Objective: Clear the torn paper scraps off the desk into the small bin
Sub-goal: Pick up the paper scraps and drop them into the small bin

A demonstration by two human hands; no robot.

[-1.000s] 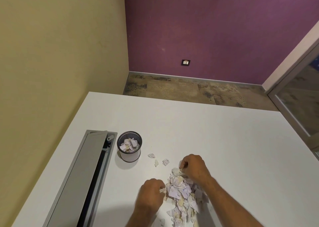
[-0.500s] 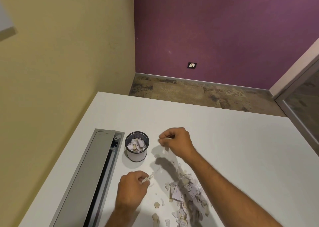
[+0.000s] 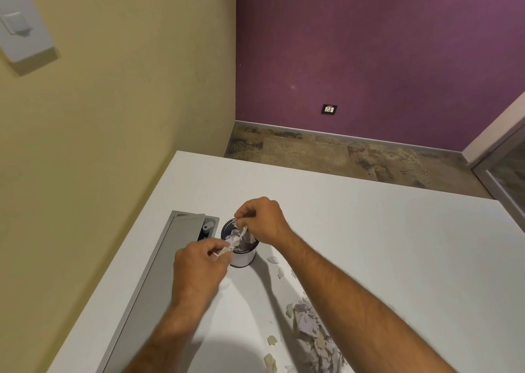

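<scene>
The small bin (image 3: 243, 259), a round cup with a dark mesh rim and white base, stands on the white desk (image 3: 369, 245) and holds torn scraps. My right hand (image 3: 262, 220) hovers over its mouth, fingers pinched on paper scraps that hang into the bin. At the bin's left rim, my left hand (image 3: 199, 267) pinches more paper scraps (image 3: 228, 246). A heap of torn paper scraps (image 3: 312, 333) lies near the desk's front, under my right forearm. A few loose scraps (image 3: 273, 260) lie right of the bin.
A grey cable tray with a hinged lid (image 3: 159, 281) runs along the desk's left side, close to the bin. The yellow wall stands just left of the desk. Beyond the far desk edge is the floor (image 3: 341, 157).
Both hands have left the heap and travelled up to the bin, carrying pinched scraps. The right hand is now over the bin's mouth, the left at its rim.
</scene>
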